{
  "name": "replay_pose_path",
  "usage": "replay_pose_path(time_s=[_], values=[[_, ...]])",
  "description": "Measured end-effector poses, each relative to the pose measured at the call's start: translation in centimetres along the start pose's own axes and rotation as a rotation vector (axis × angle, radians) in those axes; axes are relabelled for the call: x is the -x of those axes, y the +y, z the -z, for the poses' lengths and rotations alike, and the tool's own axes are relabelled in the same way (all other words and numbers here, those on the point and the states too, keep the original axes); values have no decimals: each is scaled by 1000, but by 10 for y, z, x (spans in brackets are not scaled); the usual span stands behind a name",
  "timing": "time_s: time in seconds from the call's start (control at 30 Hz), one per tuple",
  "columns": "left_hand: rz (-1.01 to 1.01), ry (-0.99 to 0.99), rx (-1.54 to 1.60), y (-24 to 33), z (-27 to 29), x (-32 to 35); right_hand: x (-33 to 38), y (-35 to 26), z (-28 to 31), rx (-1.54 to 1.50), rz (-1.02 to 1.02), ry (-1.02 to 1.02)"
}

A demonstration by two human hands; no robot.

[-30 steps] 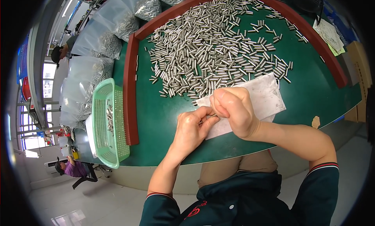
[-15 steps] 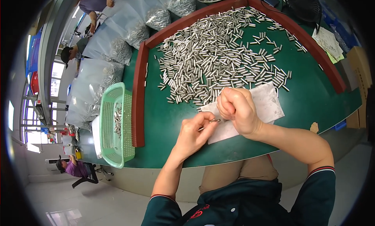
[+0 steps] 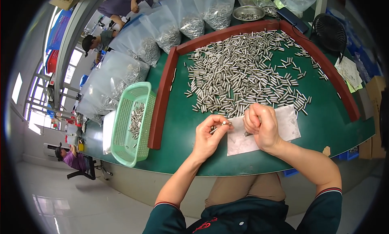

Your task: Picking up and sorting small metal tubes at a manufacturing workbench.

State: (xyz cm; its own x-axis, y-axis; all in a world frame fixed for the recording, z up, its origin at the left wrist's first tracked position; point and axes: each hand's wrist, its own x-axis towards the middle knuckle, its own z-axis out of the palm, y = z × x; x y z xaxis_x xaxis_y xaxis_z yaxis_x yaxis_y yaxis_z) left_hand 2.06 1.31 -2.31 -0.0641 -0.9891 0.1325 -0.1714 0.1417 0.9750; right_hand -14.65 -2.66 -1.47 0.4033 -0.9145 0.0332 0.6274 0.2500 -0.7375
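Observation:
My left hand [image 3: 209,137] pinches a small metal pin [image 3: 225,123] between thumb and forefinger, and more metal shows inside its curled fingers. Close by on the right, my right hand [image 3: 262,126] is closed in a fist; a bit of something dark peeks out below its fingers, too hidden to name. Under the hands lies a stained white cloth [image 3: 288,122]. Just beyond it a wide heap of short shiny metal pins [image 3: 233,72] covers the green tabletop [image 3: 184,124].
A dark red wooden rail [image 3: 164,102] borders the heap. Left of it stands a green plastic basket [image 3: 115,132] holding some pins. Clear bags of pins [image 3: 168,35], a metal bowl [image 3: 248,9] and a black fan [image 3: 329,31] line the back. Other people work at the far left.
The whole view has shifted, so the table appears lower and further right. My hands stay close together over the cloth, the left still pinching a pin, the right still in a fist.

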Motion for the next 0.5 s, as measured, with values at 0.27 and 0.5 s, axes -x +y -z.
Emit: replay_pose_path(time_s=[0.27, 0.5], values=[[14, 24, 46, 3, -2, 0, 0, 1, 1, 15, 11, 13], [317, -144, 778, -2, 9, -3, 1, 0, 0, -1, 11, 16]])
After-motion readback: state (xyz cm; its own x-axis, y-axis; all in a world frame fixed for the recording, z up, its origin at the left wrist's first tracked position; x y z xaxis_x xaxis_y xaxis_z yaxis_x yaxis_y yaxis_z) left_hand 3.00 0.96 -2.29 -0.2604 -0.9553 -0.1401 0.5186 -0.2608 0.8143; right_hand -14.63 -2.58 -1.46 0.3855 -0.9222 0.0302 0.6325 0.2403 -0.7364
